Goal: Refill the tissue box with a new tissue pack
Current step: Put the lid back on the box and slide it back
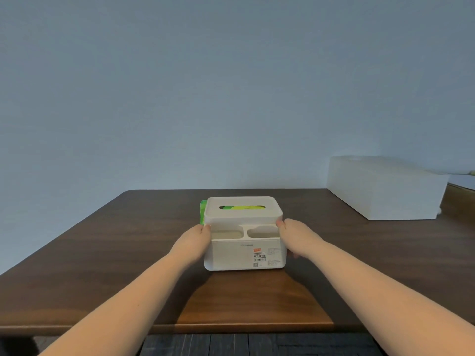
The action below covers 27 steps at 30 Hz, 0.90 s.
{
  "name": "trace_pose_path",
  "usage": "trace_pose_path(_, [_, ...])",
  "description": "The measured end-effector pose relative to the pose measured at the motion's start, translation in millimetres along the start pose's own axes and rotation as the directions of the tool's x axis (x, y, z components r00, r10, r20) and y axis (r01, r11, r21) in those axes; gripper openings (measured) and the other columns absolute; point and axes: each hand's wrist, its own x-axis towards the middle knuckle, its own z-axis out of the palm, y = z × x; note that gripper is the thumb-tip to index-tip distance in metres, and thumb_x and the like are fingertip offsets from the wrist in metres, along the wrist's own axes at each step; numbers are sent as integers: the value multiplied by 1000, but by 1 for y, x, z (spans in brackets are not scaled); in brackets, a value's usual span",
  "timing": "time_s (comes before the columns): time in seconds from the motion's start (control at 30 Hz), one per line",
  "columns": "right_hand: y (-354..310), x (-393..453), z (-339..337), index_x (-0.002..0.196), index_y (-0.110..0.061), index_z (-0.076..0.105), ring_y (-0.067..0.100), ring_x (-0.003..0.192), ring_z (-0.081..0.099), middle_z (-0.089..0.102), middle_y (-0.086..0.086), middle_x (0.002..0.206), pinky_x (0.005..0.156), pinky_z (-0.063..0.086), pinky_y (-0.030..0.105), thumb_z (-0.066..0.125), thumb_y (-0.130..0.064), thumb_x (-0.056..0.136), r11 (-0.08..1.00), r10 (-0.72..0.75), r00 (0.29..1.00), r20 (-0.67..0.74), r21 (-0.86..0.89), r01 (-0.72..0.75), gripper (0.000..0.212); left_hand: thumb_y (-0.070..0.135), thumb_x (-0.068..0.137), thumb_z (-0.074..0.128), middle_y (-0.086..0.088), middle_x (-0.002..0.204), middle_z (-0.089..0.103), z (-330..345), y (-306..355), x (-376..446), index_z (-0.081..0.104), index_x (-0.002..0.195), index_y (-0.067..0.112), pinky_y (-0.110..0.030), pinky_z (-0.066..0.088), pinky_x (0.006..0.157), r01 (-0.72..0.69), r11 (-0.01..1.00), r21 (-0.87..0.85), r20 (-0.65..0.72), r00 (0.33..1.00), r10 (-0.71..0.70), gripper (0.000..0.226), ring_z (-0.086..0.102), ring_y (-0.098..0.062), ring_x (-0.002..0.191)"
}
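Note:
A white plastic tissue box (pixel 244 255) stands in the middle of the dark wooden table (pixel 102 253). Its white lid (pixel 243 215) is on top, and green and yellow packaging shows through the lid's slot. Two open compartments lie in front of the lid. A green tissue pack (pixel 202 211) sticks out behind the box's left side, mostly hidden. My left hand (pixel 192 244) grips the box's left side with the thumb at the lid's corner. On the right side, my right hand (pixel 295 237) holds the box the same way.
A larger white rectangular box (pixel 385 188) sits at the table's back right, near the wall. The table's front edge runs close to me, with dark floor planks (pixel 257 345) below it. A plain blue-grey wall stands behind the table.

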Motion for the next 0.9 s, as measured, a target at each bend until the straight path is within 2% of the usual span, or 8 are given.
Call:
trace_pose_path(0.07, [0, 0, 1, 115, -9, 51, 17, 54, 53, 54, 3, 69, 52, 40, 28, 14, -39, 103, 1000, 9, 1000, 5, 0, -9, 49, 31, 100, 20, -30, 114, 63, 3, -1, -1, 57, 110, 0, -33, 36, 72, 11, 1000, -2, 2, 1000, -11, 49, 54, -36, 84])
trace_pose_path(0.13, [0, 1, 1, 113, -10, 51, 17, 53, 54, 56, 5, 70, 53, 41, 29, 14, -40, 103, 1000, 6, 1000, 4, -2, -6, 48, 30, 101, 21, -29, 99, 61, 2, -1, -2, 56, 101, 2, -32, 35, 71, 8, 1000, -8, 15, 1000, -7, 45, 53, -37, 81])
trace_pose_path(0.23, [0, 0, 0, 104, -13, 49, 17, 52, 54, 60, 5, 69, 54, 43, 29, 14, -40, 102, 1000, 5, 1000, 14, 12, -6, 45, 30, 101, 21, -12, 84, 51, 0, 2, -5, 52, 92, 8, -31, 35, 70, 5, 1000, 2, 24, 1000, -5, 39, 46, -28, 77])
trace_pose_path(0.3, [1, -4, -3, 101, -15, 47, 15, 50, 51, 60, 4, 64, 54, 42, 28, 14, -42, 102, 1000, -4, 999, 39, 11, 4, 43, 29, 100, 23, -12, 83, 56, 0, 3, -6, 52, 80, 9, -31, 36, 68, 1, 999, 33, 4, 1000, -1, 40, 47, -27, 76])
trace_pose_path(0.43, [5, -14, -16, 89, -12, 57, 15, 44, 41, 63, 6, 69, 44, 33, 22, 36, -39, 95, 994, 36, 991, 132, 93, -49, 34, 29, 95, 32, -2, 61, 48, -5, 2, -6, 39, 57, 16, -29, 31, 53, 8, 995, 103, -39, 999, -4, 40, 45, -20, 60])
trace_pose_path(0.53, [3, -14, -19, 71, -8, 59, 16, 41, 37, 62, 10, 66, 40, 29, 20, 45, -27, 86, 987, 74, 990, 122, 131, -90, 28, 29, 92, 38, -2, 58, 44, -6, 3, -6, 36, 55, 14, -29, 29, 52, 18, 992, 127, -73, 997, -9, 40, 41, -19, 55])
trace_pose_path(0.67, [-5, -12, -17, 59, -5, 54, 19, 44, 42, 54, 10, 57, 45, 35, 23, 46, -5, 80, 988, 117, 992, 49, 91, -121, 22, 25, 91, 40, -3, 58, 45, -7, 7, -6, 36, 53, 13, -28, 28, 49, 31, 986, 164, -104, 994, -14, 39, 42, -20, 55])
trace_pose_path(0.9, [3, 1, -21, 62, -6, 56, 22, 46, 47, 58, 11, 60, 49, 39, 26, 48, 0, 78, 985, 160, 985, -57, 82, -155, 19, 18, 90, 39, -3, 57, 40, -2, 28, -4, 34, 53, 12, -29, 26, 47, -37, 975, 219, -123, 990, 65, 38, 41, -22, 61])
